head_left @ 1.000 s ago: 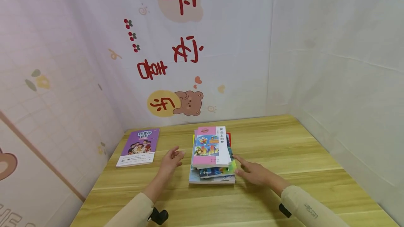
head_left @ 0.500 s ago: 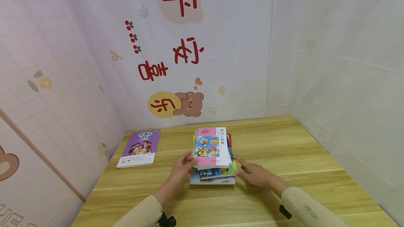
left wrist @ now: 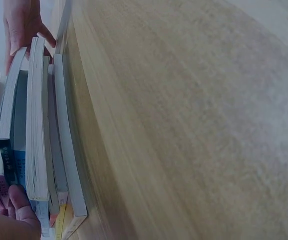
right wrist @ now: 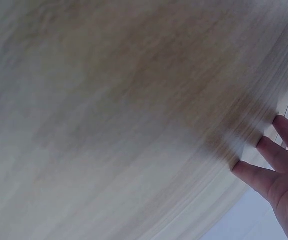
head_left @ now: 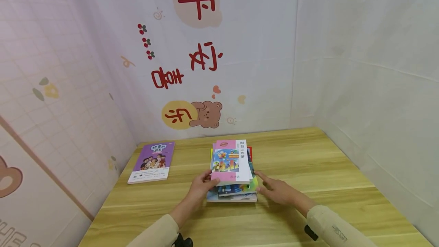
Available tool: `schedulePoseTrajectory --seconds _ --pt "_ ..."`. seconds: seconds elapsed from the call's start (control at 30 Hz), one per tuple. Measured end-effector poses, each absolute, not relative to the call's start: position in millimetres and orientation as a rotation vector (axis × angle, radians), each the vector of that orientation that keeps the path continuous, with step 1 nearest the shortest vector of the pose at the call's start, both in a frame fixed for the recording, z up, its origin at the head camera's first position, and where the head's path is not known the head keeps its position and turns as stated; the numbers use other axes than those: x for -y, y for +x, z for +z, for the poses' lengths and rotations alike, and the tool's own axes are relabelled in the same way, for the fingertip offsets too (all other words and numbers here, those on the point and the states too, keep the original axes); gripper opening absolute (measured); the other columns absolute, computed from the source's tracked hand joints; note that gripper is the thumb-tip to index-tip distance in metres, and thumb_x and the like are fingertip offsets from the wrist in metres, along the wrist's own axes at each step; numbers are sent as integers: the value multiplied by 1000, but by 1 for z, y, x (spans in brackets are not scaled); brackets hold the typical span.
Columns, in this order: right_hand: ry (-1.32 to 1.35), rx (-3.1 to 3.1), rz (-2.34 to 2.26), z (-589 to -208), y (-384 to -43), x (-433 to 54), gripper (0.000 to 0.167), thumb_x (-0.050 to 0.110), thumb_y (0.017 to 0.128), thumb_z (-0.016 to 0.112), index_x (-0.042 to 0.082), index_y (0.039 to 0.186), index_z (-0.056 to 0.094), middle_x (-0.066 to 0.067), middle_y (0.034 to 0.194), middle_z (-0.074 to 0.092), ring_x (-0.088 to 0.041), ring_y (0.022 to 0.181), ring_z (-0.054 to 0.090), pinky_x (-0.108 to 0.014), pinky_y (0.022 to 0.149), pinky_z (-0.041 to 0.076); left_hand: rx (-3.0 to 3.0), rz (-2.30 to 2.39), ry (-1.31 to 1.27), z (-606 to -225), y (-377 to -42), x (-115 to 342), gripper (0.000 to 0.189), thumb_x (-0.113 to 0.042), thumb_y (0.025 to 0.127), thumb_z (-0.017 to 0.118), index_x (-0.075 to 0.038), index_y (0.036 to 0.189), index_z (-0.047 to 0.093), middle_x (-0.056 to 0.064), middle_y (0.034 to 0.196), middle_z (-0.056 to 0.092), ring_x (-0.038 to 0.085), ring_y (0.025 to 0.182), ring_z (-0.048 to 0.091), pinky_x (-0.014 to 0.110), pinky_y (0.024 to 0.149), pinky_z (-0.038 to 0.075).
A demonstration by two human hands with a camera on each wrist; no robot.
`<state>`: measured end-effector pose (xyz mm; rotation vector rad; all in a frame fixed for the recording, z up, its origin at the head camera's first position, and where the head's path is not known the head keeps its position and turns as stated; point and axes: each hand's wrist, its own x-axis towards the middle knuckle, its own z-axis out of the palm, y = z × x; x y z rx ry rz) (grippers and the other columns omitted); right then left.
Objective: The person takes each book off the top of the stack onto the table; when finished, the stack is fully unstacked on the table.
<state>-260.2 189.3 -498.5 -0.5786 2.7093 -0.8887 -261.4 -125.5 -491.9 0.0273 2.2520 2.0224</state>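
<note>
A stack of several books lies on the wooden table, its bottom book (head_left: 233,198) jutting toward me. On top is a pink-and-white paperback book (head_left: 242,163) with a city picture on its cover. My left hand (head_left: 198,190) pinches this book at its near left corner, thumb over the cover. In the left wrist view a finger (left wrist: 20,197) reaches in beside the dark-spined book (left wrist: 6,155) just beneath the pink ones. At the stack's right side is my right hand (head_left: 279,191), fingers spread and nearly straight, fingertips at the book edges and on the table.
A purple book (head_left: 152,161) lies flat and apart at the table's far left. Bare wooden tabletop (head_left: 302,163) stretches right of the stack. White printed cloth walls (head_left: 267,87) stand behind and on both sides of the table.
My left hand has moved right from beside the stack to the top book's near left corner and taken hold of it. The right hand has stayed at the stack's right side.
</note>
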Motion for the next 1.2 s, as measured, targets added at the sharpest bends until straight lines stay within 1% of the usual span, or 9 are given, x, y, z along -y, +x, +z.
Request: schedulePoseTrajectory --seconds 0.2,0.33,0.53,0.63,0.8,1.0,1.2 --pt "-573 -2718 -893 -499 -258 -189 67 53 101 48 26 159 27 -27 136 55 -50 126 49 -69 102 33 -2252 1999 39 -492 -259 126 68 -26 93 71 8 145 43 16 127 57 24 108 54 36 90 50" --pt "-565 -2727 -889 -500 -258 -189 67 53 101 48 26 159 27 -26 136 56 -50 126 49 -69 102 32 -2256 1986 48 -492 -260 126 67 -27 93 71 8 144 45 15 127 58 24 107 53 36 90 50" --pt "-580 -2736 -886 -502 -259 -190 66 53 101 48 26 158 28 -26 135 56 -50 126 49 -69 102 32 -2223 1988 -36 -492 -264 125 66 -25 91 74 6 143 46 15 126 58 25 107 54 38 93 49" --pt "-574 -2738 -891 -502 -259 -190 66 53 101 48 27 158 28 -27 135 56 -50 126 49 -69 102 32 -2185 2014 -62 -492 -267 125 67 -23 90 75 6 143 46 16 127 57 26 108 53 39 95 47" --pt "-581 -2743 -891 -502 -259 -190 66 53 101 48 27 158 27 -27 135 56 -50 126 49 -69 103 32 -2151 2051 -70 -495 -270 126 66 -20 89 76 7 142 47 17 130 56 27 110 53 39 96 48" --pt "-592 -2738 -890 -503 -261 -190 67 54 101 47 28 159 26 -27 136 55 -50 126 48 -69 103 32 -2128 2106 -84 -492 -269 127 67 -12 88 76 8 143 44 20 135 53 28 115 53 41 100 46" --pt "-586 -2739 -885 -504 -260 -190 68 54 101 47 27 159 26 -26 136 56 -50 126 49 -68 103 32 -2072 2198 -33 -488 -269 131 66 -2 87 72 10 144 41 23 138 49 26 112 53 34 93 49"
